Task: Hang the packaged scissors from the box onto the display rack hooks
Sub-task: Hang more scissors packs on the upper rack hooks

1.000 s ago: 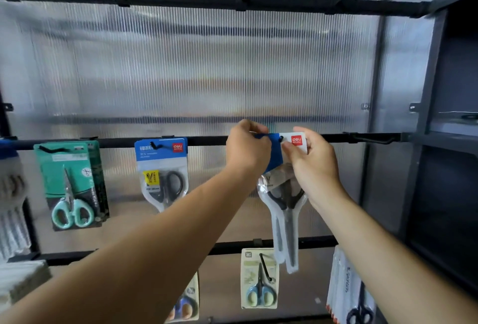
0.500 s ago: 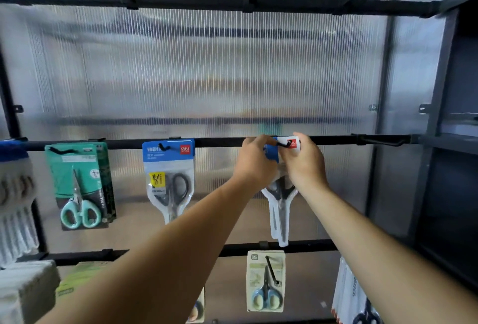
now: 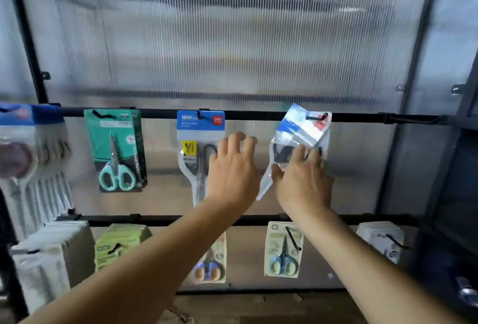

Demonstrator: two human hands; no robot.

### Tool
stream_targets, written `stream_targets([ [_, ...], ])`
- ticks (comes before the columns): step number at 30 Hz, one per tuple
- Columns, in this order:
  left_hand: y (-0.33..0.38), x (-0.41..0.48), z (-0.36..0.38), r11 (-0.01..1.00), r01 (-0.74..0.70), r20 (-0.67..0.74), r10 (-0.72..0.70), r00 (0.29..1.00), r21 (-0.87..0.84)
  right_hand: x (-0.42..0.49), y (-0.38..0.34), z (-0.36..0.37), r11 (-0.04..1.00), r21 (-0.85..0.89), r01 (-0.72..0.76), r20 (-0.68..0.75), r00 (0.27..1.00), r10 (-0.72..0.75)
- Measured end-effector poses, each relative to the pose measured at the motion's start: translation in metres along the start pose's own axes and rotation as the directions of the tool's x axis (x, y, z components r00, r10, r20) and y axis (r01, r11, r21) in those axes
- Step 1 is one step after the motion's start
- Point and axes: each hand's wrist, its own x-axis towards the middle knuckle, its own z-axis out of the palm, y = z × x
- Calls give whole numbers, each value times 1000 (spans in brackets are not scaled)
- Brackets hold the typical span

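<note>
A clear pack of black-handled scissors (image 3: 300, 129) with a blue and white header hangs tilted on a black hook (image 3: 316, 118) of the middle rail (image 3: 248, 114). My right hand (image 3: 302, 179) lies in front of the pack's lower part, fingers straight and touching it. My left hand (image 3: 234, 171) hovers just left of it, fingers spread, holding nothing, partly covering a second blue-header scissors pack (image 3: 199, 148) on its own hook. The box is not in view.
A green pack with mint-handled scissors (image 3: 116, 150) hangs further left, and blurred white packs (image 3: 28, 153) at the far left. The lower rail (image 3: 181, 219) carries small blue-handled scissors (image 3: 284, 248) and stacked packs. An empty hook (image 3: 408, 118) sticks out at the right.
Both hands have let go of the pack's header and dropped lower. The pack now hangs on the hook, swung askew. The camera has moved closer and tilted down.
</note>
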Motion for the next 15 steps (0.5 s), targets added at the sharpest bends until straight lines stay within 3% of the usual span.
stream_targets([
  [3,-33,-5,-10,995,100,-86,-102,991,-31,-4,-20,-2,998,-54,-17,12,1000,18],
  [7,-73,2,-24,908,335,-132,-375,918,-253,-13,-50,-6,996,-63,66,17,998,-65],
  [10,-90,6,-27,782,431,-21,-492,870,-450,-13,-74,-2,972,158,172,82,979,-186],
  [13,-92,5,-28,635,502,140,-531,836,-587,-8,-94,4,903,409,134,159,964,-215],
  [15,-91,5,-30,579,540,198,-549,812,-611,-5,-99,9,869,483,105,134,972,-192],
])
